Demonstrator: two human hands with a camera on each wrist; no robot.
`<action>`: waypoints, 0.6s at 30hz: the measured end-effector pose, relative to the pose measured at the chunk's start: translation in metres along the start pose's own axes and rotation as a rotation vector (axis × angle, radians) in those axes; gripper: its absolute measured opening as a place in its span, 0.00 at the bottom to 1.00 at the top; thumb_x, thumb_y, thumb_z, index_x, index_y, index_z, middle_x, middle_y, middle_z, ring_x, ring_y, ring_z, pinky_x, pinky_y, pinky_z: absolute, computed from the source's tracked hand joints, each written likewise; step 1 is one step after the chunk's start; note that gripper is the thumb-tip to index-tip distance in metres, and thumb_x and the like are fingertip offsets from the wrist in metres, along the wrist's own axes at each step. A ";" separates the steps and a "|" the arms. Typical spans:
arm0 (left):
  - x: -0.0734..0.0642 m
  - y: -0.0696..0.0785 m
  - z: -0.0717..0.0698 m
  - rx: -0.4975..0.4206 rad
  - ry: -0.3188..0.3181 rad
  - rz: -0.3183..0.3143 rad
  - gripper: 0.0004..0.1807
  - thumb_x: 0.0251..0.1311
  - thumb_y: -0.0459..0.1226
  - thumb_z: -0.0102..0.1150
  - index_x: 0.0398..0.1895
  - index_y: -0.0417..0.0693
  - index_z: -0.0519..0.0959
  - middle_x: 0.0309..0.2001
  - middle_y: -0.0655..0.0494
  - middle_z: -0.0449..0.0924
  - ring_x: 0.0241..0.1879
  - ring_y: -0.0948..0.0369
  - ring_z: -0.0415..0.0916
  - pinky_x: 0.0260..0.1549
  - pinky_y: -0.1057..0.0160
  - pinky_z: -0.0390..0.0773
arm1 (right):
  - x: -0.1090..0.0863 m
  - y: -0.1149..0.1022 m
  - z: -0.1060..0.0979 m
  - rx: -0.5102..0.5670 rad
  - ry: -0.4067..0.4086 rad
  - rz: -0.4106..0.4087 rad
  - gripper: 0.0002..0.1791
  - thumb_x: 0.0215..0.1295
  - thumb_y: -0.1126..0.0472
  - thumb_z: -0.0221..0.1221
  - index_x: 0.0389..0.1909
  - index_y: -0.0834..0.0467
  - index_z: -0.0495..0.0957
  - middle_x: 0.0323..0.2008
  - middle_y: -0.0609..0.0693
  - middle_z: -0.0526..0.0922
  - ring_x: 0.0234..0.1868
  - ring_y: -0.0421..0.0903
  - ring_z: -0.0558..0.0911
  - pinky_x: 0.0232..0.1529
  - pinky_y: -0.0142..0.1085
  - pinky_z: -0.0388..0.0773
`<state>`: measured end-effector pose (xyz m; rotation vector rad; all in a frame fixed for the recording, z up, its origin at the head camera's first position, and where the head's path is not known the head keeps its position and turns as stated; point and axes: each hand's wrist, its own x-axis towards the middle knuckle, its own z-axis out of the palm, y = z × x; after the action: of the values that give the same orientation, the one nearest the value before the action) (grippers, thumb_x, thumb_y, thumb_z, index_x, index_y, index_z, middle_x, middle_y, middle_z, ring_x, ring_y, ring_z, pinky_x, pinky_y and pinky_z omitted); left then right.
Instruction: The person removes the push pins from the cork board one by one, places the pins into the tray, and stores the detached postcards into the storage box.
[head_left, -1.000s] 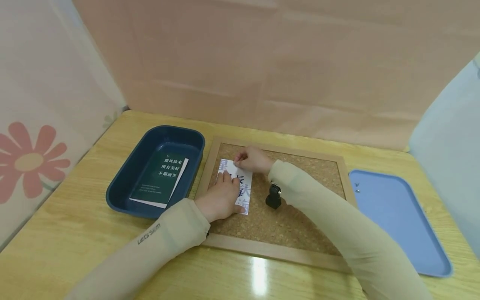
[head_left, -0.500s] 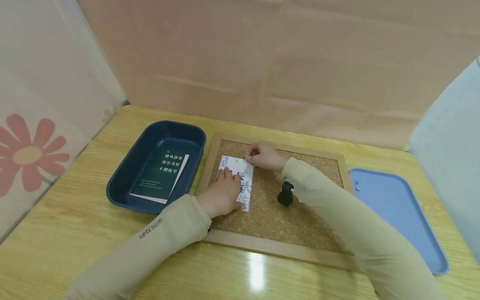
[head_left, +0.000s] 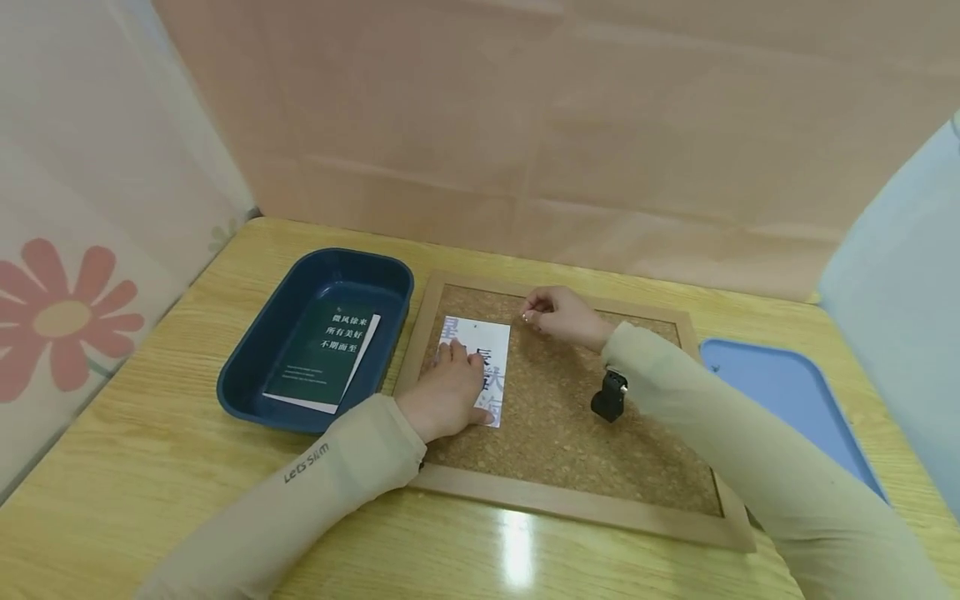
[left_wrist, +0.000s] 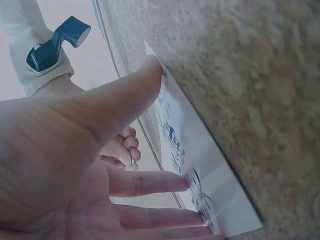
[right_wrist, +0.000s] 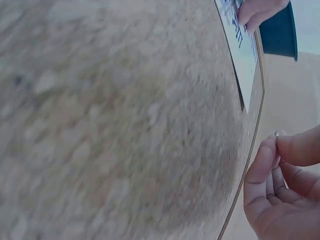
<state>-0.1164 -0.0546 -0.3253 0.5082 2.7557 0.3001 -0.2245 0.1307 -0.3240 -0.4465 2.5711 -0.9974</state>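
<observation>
A white card (head_left: 491, 337) with purple and dark characters lies on the left part of a wood-framed cork board (head_left: 570, 442). It has a small dark spot near its top edge. My left hand (head_left: 442, 392) rests on the card with fairly straight fingers, hiding its lower left part; the left wrist view shows thumb and fingertips along it. To the right of the card, over the upper part of the cork, my right hand (head_left: 564, 317) pinches a tiny shiny pushpin (right_wrist: 278, 133) between thumb and forefinger, its other fingers curled.
A dark blue bin (head_left: 232, 379) at the left holds a green card (head_left: 315, 354) over a white one. At the right, partly behind my right sleeve, lies a light blue tray (head_left: 787, 400) with a small metal pin (head_left: 716, 367).
My right hand has moved rightward from the card's top edge to over bare cork, still pinching. My left hand has stayed on the card.
</observation>
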 end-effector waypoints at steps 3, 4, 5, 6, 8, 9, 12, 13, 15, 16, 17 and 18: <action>0.001 0.000 0.001 0.000 0.001 -0.008 0.41 0.56 0.49 0.65 0.62 0.28 0.64 0.66 0.24 0.55 0.68 0.34 0.54 0.61 0.45 0.67 | -0.003 0.004 -0.005 0.000 0.009 0.010 0.11 0.70 0.63 0.51 0.45 0.66 0.76 0.38 0.58 0.79 0.36 0.48 0.76 0.34 0.34 0.72; 0.001 -0.001 0.001 0.002 0.005 -0.007 0.40 0.56 0.49 0.65 0.61 0.28 0.64 0.66 0.23 0.56 0.67 0.34 0.54 0.60 0.45 0.68 | -0.004 0.005 -0.007 0.005 0.011 0.011 0.11 0.70 0.64 0.50 0.45 0.66 0.76 0.39 0.59 0.78 0.37 0.49 0.76 0.35 0.34 0.72; 0.001 -0.001 0.001 0.002 0.008 -0.007 0.40 0.56 0.49 0.66 0.61 0.27 0.65 0.66 0.23 0.56 0.67 0.34 0.54 0.60 0.45 0.68 | -0.005 0.006 -0.009 0.006 0.011 0.013 0.11 0.70 0.64 0.50 0.45 0.67 0.76 0.39 0.59 0.78 0.37 0.49 0.76 0.35 0.34 0.72; 0.001 -0.002 0.001 0.002 0.012 -0.004 0.40 0.56 0.49 0.66 0.61 0.27 0.65 0.65 0.23 0.56 0.67 0.33 0.54 0.60 0.45 0.68 | -0.006 0.008 -0.012 0.006 0.013 0.016 0.12 0.71 0.64 0.50 0.46 0.67 0.76 0.40 0.59 0.78 0.38 0.50 0.77 0.35 0.34 0.72; 0.000 -0.002 0.000 0.007 0.011 0.003 0.41 0.56 0.49 0.66 0.61 0.26 0.64 0.65 0.22 0.55 0.67 0.32 0.53 0.61 0.45 0.67 | -0.009 0.011 -0.015 0.000 0.019 0.016 0.12 0.71 0.64 0.50 0.46 0.67 0.76 0.41 0.60 0.78 0.38 0.51 0.77 0.36 0.35 0.72; 0.000 -0.002 0.000 0.009 0.008 0.007 0.41 0.56 0.49 0.65 0.61 0.26 0.64 0.65 0.21 0.55 0.67 0.32 0.53 0.61 0.45 0.67 | -0.010 0.012 -0.017 -0.003 0.022 0.019 0.12 0.71 0.63 0.50 0.46 0.67 0.76 0.41 0.60 0.78 0.38 0.51 0.76 0.36 0.35 0.72; 0.000 -0.003 -0.001 0.008 -0.004 0.009 0.41 0.57 0.48 0.65 0.62 0.25 0.63 0.66 0.21 0.54 0.68 0.32 0.52 0.61 0.45 0.66 | -0.016 0.016 -0.021 0.012 0.021 0.023 0.12 0.71 0.64 0.50 0.46 0.67 0.75 0.40 0.60 0.78 0.39 0.51 0.76 0.38 0.37 0.74; -0.001 -0.003 0.000 0.006 -0.006 0.010 0.41 0.57 0.48 0.65 0.62 0.25 0.63 0.66 0.21 0.54 0.68 0.32 0.52 0.61 0.45 0.67 | -0.019 0.018 -0.022 0.020 0.022 0.019 0.11 0.71 0.64 0.50 0.46 0.67 0.75 0.40 0.60 0.77 0.39 0.51 0.76 0.39 0.37 0.74; -0.002 -0.004 0.000 0.003 -0.006 0.015 0.41 0.57 0.48 0.65 0.62 0.25 0.63 0.66 0.22 0.54 0.68 0.32 0.52 0.61 0.44 0.66 | -0.025 0.021 -0.024 0.041 0.019 0.009 0.11 0.71 0.64 0.50 0.45 0.67 0.75 0.40 0.60 0.77 0.39 0.51 0.76 0.40 0.40 0.74; -0.002 -0.004 0.000 -0.001 -0.003 0.018 0.41 0.57 0.48 0.65 0.62 0.25 0.63 0.65 0.22 0.55 0.67 0.32 0.52 0.61 0.44 0.67 | -0.027 0.023 -0.025 0.049 0.018 -0.001 0.11 0.71 0.64 0.50 0.45 0.67 0.74 0.40 0.60 0.77 0.39 0.51 0.76 0.41 0.40 0.75; -0.003 -0.004 0.001 -0.006 0.000 0.022 0.41 0.56 0.48 0.66 0.61 0.25 0.64 0.65 0.22 0.55 0.67 0.32 0.53 0.60 0.44 0.67 | -0.030 0.025 -0.026 0.052 0.016 -0.009 0.11 0.71 0.63 0.49 0.45 0.67 0.74 0.40 0.61 0.77 0.39 0.51 0.76 0.41 0.41 0.75; -0.004 -0.004 0.001 -0.007 0.004 0.026 0.41 0.56 0.48 0.66 0.61 0.25 0.64 0.64 0.22 0.56 0.67 0.31 0.53 0.60 0.43 0.67 | -0.033 0.027 -0.027 0.053 0.016 -0.012 0.11 0.72 0.63 0.49 0.46 0.67 0.74 0.40 0.61 0.77 0.39 0.51 0.76 0.41 0.42 0.74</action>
<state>-0.1137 -0.0594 -0.3262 0.5430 2.7526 0.3173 -0.2108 0.1792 -0.3168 -0.4421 2.5516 -1.0752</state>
